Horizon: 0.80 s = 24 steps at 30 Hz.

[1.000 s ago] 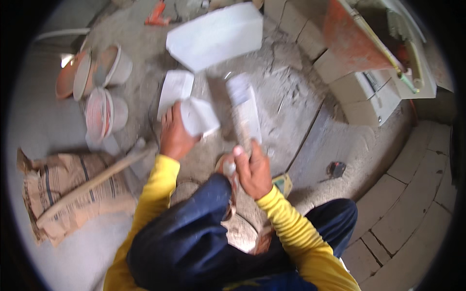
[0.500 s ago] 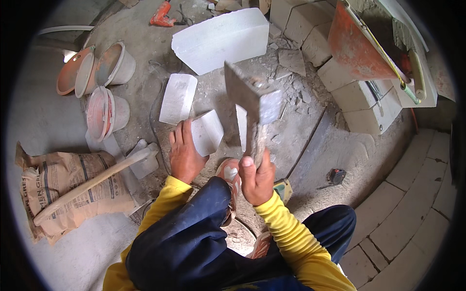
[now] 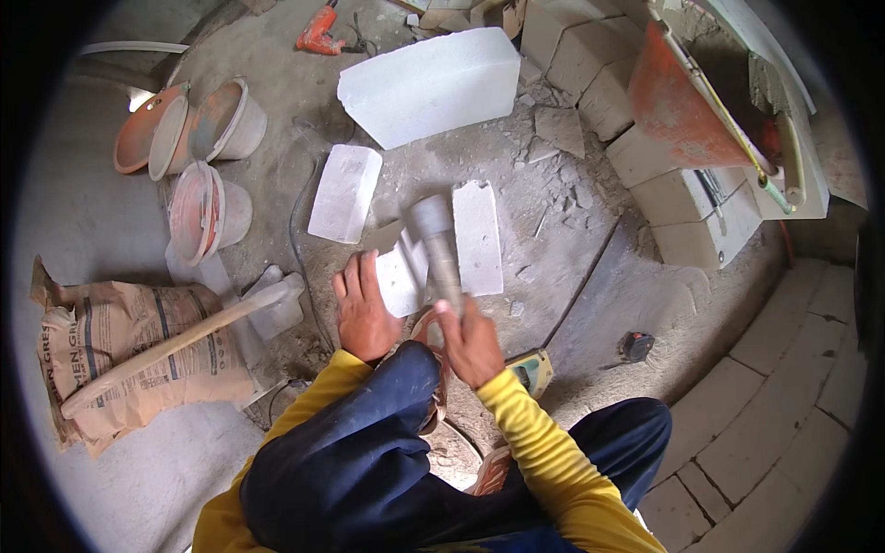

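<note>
My right hand [image 3: 473, 346] is wrapped round the wooden handle of a hatchet [image 3: 442, 263] with a broad blade and a flat hammer face. Its head, smeared by motion, is down at the right side of a small white block piece [image 3: 396, 284]; whether it touches is unclear. At that piece's left side, my left hand [image 3: 365, 318] grips it against the floor. A longer white block piece [image 3: 477, 238] lies just right of the hatchet. Beyond my left hand is another cut piece [image 3: 345, 194], and a large white block [image 3: 433, 88] stands farther back.
Buckets [image 3: 241, 124] and a paper sack [image 3: 147, 346] with a long wooden handle [image 3: 175, 348] across it are on the left. An orange drill [image 3: 320, 33] lies at the back. Rubble [image 3: 567, 180], stacked blocks [image 3: 687, 207] and a tape measure [image 3: 637, 346] are on the right.
The hatchet has swung down and left from its raised position to the small block piece. My left hand stays on that piece, which now sits slightly lower in view.
</note>
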Tool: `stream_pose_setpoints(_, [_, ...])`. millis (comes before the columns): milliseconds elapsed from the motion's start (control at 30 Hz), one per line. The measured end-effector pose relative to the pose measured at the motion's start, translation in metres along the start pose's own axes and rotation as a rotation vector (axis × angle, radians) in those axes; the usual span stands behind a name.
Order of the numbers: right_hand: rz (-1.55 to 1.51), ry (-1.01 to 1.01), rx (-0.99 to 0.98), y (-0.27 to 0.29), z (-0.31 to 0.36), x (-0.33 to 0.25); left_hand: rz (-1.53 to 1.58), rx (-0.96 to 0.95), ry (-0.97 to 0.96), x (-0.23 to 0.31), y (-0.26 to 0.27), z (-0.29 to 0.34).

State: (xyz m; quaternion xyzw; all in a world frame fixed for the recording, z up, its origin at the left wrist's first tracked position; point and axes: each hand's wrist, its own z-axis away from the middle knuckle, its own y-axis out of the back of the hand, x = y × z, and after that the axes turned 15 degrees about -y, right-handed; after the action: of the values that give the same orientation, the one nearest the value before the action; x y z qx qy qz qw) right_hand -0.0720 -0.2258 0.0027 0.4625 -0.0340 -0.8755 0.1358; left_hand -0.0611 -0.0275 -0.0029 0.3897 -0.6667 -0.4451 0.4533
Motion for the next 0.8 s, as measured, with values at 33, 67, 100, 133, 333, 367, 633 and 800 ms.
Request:
stream_pose_setpoints(33, [0.067,-0.038,-0.028,-0.001,-0.007,0.009,0.015,-0.013,0.022,0.004,0.0,0.002])
stream_pose_setpoints(67, [0.127,-0.064,-0.063,-0.002,-0.016,0.006,0.017,-0.021,0.044,0.001,0.0,-0.001])
stream_pose_setpoints(100, [0.137,-0.03,-0.032,-0.003,-0.011,0.004,0.012,0.017,0.03,0.0,-0.001,-0.008])
stream_pose_setpoints(133, [0.067,0.034,0.0,0.0,-0.018,-0.001,0.006,0.054,0.015,0.0,-0.002,-0.016])
stream_pose_setpoints(333, [-0.098,0.083,0.04,0.0,0.002,-0.014,-0.046,0.05,0.006,0.004,-0.01,0.007])
stream_pose_setpoints(367, [-0.02,0.042,0.02,-0.002,-0.002,0.001,-0.026,0.047,-0.014,0.006,-0.006,0.006])
stream_pose_setpoints(633, [-0.094,0.132,0.075,0.013,0.001,-0.024,-0.021,0.074,0.022,0.012,-0.009,0.015])
stream_pose_setpoints(800, [0.15,-0.135,-0.077,-0.006,-0.02,0.015,-0.027,0.112,-0.021,0.011,-0.016,0.02])
